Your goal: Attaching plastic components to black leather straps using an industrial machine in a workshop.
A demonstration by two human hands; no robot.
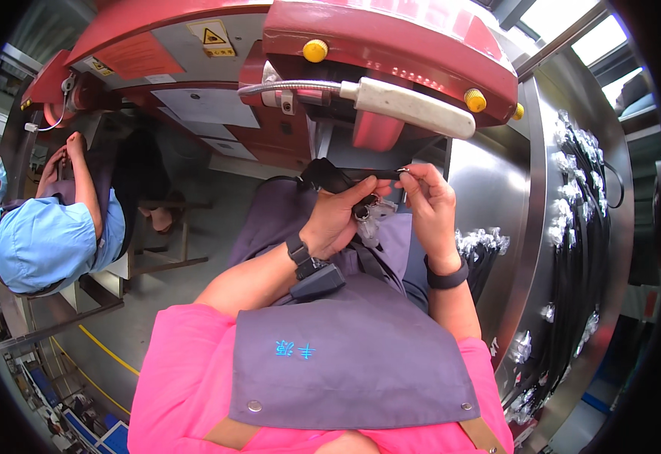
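Observation:
My left hand (334,216) is closed, its thumb and fingers pinching a narrow black strap (387,174) in front of my apron. Below its fingers hang metal fittings wrapped in clear plastic (368,223), with more black strap trailing down. A wider black piece (325,176) shows beyond this hand; its kind is unclear. My right hand (430,208) pinches the strap's other end, where a small shiny bit shows at the fingertips. The strap runs taut between both hands, just below the red machine (391,41).
A lamp with a white cover (414,107) juts out over my hands. On the right, a metal table (497,170) and bundles of black straps (584,250) with plastic-wrapped ends lie close by. To the left, a seated person in a blue shirt (58,242) works at another machine.

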